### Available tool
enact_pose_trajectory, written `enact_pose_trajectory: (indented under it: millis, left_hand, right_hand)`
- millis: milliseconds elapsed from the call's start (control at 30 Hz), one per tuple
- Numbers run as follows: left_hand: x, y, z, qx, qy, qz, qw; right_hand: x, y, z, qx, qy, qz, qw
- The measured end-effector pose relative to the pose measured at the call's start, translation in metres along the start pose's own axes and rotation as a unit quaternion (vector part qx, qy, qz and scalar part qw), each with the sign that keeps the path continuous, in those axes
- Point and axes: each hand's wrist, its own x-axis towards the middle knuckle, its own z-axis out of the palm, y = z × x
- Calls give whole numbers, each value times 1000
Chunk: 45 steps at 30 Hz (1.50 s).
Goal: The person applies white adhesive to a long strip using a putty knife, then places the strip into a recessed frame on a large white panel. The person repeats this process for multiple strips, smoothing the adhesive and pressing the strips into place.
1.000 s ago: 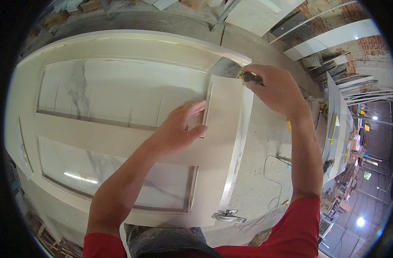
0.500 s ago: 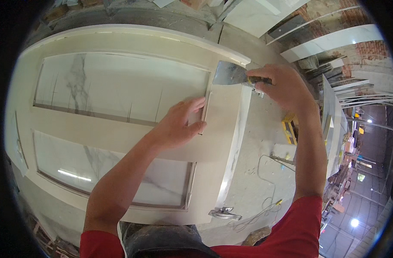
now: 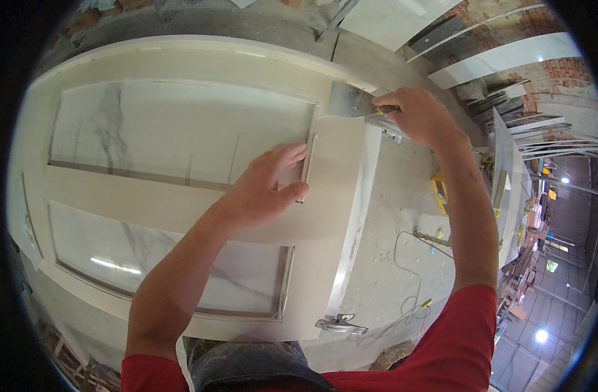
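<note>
A large cream panel (image 3: 328,196) with two long rectangular recesses lies flat before me. White, grey-veined marble-look surfaces fill its upper recess (image 3: 168,124) and its lower recess (image 3: 243,277). My right hand (image 3: 422,116) grips the dark handle of a wide putty knife (image 3: 348,100). The blade lies over the panel's far right corner, beyond the upper recess. Fingers stretched out and thumb apart, my left hand (image 3: 263,189) rests at the right end of that recess, fingertips against its thin edge strip (image 3: 310,147).
A metal clamp (image 3: 341,324) sits at the near right corner of the panel. On the floor to the right lie a yellow and black object (image 3: 439,191) and a thin cable (image 3: 403,268). Slabs and long strips (image 3: 547,127) lean along the far right side.
My right hand and the putty knife have shifted slightly away from me and to the left. The blade lies flatter over the far corner. My left hand stays about where it was.
</note>
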Motion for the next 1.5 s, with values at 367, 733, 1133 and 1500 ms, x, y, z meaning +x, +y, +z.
enact_pose_trajectory:
  millis: [367, 733, 1133, 1500]
  left_hand:
    - [3, -3, 2, 17, 13, 8, 1000]
    - [5, -17, 1, -22, 81, 3, 996]
    - [7, -21, 3, 0, 37, 20, 999]
    - [1, -11, 4, 27, 52, -4, 998]
  right_hand:
    - [-6, -70, -35, 38, -55, 10, 998]
    - [-49, -124, -37, -66, -187, 18, 980]
    - [-126, -131, -9, 18, -103, 6, 995]
    - [-158, -110, 39, 153, -37, 23, 987]
